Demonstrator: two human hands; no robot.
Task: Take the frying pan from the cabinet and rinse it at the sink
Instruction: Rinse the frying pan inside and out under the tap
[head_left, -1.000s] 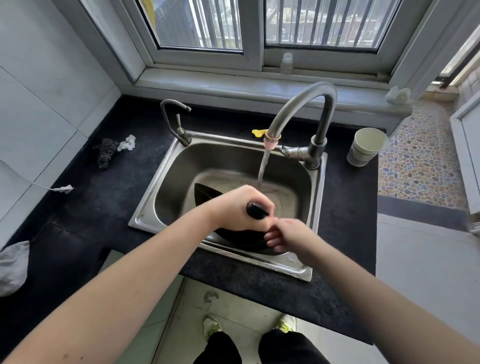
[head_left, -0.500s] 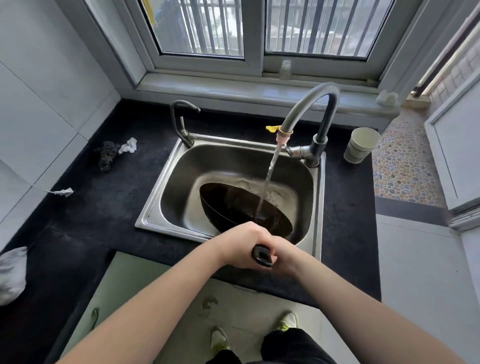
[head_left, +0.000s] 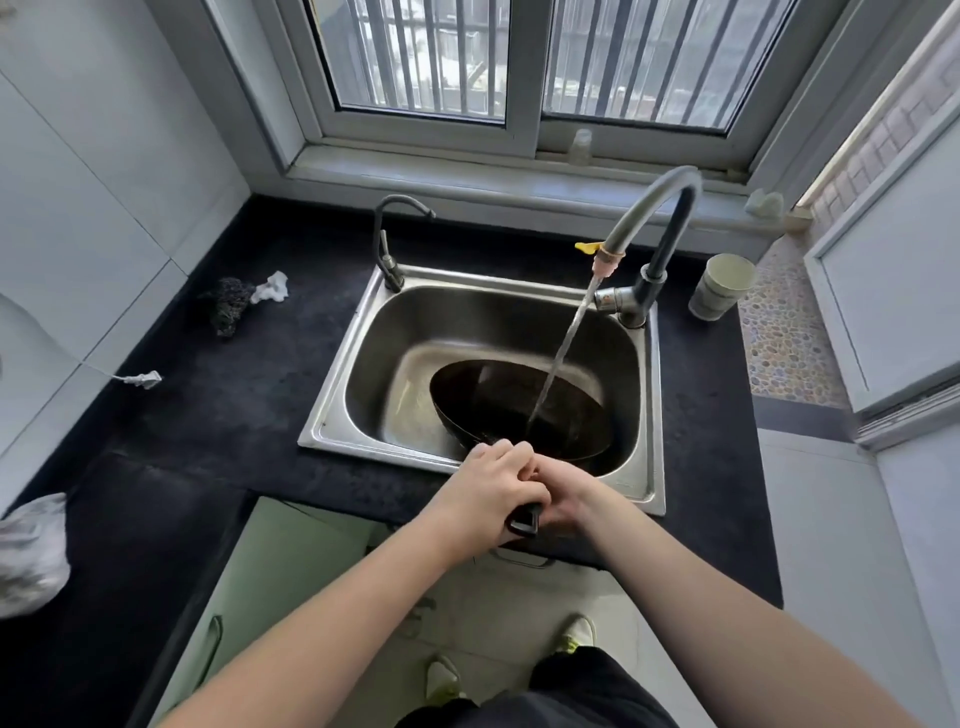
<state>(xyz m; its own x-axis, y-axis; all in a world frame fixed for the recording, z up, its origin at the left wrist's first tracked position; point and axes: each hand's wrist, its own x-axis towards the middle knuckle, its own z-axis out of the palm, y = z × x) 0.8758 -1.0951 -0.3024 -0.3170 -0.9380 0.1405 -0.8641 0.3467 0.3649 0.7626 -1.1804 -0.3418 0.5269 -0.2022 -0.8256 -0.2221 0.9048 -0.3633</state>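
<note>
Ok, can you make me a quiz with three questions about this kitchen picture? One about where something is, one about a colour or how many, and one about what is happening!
1. Where is the frying pan?
A. On the windowsill
B. In the sink
C. On the floor

2. How many taps stand at the sink?
A. One
B. Two
C. Four

3. What is the big tap doing?
A. Running water into the pan
B. Turned off and dry
C. Lying broken on the counter

Answers:
1. B, the dark pan sits down inside the steel sink.
2. B, the small tap stands at the back left corner and the big one at the back right.
3. A, a stream of water falls from its spout into the pan, while the left hand and right hand grip the handle.
</note>
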